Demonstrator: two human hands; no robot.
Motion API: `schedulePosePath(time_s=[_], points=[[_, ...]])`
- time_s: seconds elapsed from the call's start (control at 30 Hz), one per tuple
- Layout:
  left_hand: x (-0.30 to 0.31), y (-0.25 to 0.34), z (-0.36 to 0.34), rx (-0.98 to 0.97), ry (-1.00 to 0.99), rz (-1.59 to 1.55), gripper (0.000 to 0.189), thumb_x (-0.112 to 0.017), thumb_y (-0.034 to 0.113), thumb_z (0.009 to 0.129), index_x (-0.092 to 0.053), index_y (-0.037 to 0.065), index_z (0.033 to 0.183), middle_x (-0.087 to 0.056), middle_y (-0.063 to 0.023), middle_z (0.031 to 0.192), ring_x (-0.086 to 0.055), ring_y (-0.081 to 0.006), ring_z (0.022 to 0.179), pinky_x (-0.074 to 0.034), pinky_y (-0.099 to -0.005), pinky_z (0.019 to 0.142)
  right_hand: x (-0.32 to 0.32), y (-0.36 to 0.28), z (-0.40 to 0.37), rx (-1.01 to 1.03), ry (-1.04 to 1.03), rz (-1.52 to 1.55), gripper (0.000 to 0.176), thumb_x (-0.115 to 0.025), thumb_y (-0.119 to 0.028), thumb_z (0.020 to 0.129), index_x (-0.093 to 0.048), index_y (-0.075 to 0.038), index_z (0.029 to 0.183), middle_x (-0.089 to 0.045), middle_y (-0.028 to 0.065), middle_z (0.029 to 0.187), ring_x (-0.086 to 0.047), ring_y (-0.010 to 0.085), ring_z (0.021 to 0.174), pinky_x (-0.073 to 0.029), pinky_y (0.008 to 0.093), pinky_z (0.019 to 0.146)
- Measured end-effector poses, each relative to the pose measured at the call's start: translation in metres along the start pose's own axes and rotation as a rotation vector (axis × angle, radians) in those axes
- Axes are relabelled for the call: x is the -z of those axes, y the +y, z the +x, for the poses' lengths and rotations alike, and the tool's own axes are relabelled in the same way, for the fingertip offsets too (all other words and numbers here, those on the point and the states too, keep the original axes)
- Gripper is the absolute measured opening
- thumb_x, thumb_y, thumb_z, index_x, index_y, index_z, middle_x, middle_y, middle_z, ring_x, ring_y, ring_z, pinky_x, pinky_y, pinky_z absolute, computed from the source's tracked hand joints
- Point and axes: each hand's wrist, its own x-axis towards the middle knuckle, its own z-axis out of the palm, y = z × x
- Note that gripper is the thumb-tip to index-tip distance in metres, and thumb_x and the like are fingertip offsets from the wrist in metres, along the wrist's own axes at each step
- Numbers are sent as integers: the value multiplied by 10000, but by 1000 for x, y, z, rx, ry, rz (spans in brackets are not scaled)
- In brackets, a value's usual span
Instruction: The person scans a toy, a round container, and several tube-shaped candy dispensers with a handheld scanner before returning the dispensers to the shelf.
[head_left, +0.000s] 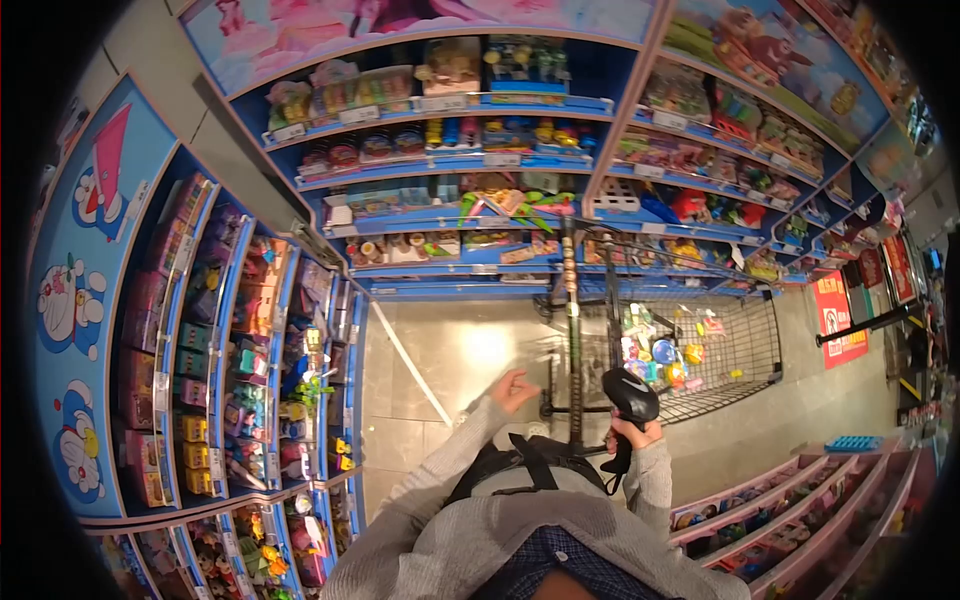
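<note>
1. holding step: right hand (645,433) clasps a black handheld device (634,398), beside the cart handle (573,345).
2. left hand (514,391) looks released, across that handle.
3. any reach calls for keeping the right's clasp steady.

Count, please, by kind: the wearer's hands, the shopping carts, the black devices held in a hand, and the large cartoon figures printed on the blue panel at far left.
Hands: 2 (left hand, right hand)
Shopping cart: 1
Black device: 1
Cartoon figures: 3
Total: 7
</note>
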Motion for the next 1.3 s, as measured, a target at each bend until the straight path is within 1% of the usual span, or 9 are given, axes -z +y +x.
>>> schedulePosePath(time_s=[0.07, 0.13, 0.17, 0.3, 0.43, 0.57, 0.67, 0.77, 1.3], points=[[-24, 21, 6, 25, 43, -71, 764, -631, 335, 701, -216, 17, 1259, -470, -147, 1032, -487, -216, 937, -413, -292, 776, 5, 5, -6, 27, 168, 105, 136, -596, -39, 691, -520, -4, 798, -515, 77, 548, -501, 152, 418, -417, 267, 378], [-102, 19, 45, -95, 254, 15, 532, -627, 198, 716, -357, 8, 1133, -537, -98, 758, -546, -169, 679, -461, -271, 552, 100, 31, 6, 78, 312, 165, 138, -597, -41, 681, -513, 1, 781, -498, 65, 529, -473, 136, 400, -388, 257, 365], [-110, 14, 54, -91, 248, 17, 532, -627, 198, 716, -357, 8, 1133, -537, -98, 758, -546, -169, 679, -461, -271, 552, 119, 44, 12, 113, 390, 153, 141, -597, -43, 677, -511, 2, 781, -491, 61, 522, -462, 131, 394, -379, 258, 363], [-127, 16, 59, -34, 270, -566, 201, -573, 69, 734, -417, 38, 857, -411, -11, 448, -363, -103, 303, -319, -250, 282, 145, 80, 27, 375, 901, -23, 241, -621, -75, 674, -504, -2, 871, -533, 80, 664, -465, 132, 445, -382, 255, 390], [-125, 19, 52, -62, 395, -518, 156, -556, 37, 702, -421, 51, 779, -409, -13, 449, -361, -107, 307, -298, -259, 275, 156, 100, 43, 447, 991, -437, 345, -608, -126, 708, -496, 6, 1006, -562, 99, 887, -533, 177, 774, -421, 283, 705], [-115, 16, 47, -48, 401, -568, 146, -571, 22, 662, -431, 47, 697, -398, -1, 427, -351, -102, 282, -295, -248, 251, 158, 117, 64, 391, 958, -353, 364, -575, -82, 711, -478, 7, 1050, -547, 129, 982, -518, 185, 874, -388, 273, 786], [-97, 5, 48, -30, 410, -589, 136, -587, 24, 647, -454, 55, 638, -421, -6, 435, -368, -102, 276, -330, -242, 252, 165, 148, 88, 643, 1038, -578, 370, -604, -10, 646, -494, 5, 999, -530, 102, 943, -508, 181, 842, -399, 276, 769], [-78, 5, 42, -17, 416, -555, 142, -596, 30, 639, -458, 59, 620, -429, -8, 437, -375, -106, 277, -339, -242, 256, 156, 141, 80, 774, 952, -852, 305, -618, -35, 595, -503, -19, 878, -479, 123, 833, -504, 292, 747, -418, 352, 676], [35, -10, -4, -23, 730, -157, 197, -608, 143, 706, -450, 49, 775, -391, 8, 434, -351, -104, 301, -293, -267, 268, 84, 127, 70, 590, 310, -816, 318, -628, -156, 640, -504, -63, 918, -514, 145, 832, -527, 336, 784, -431, 376, 656]])
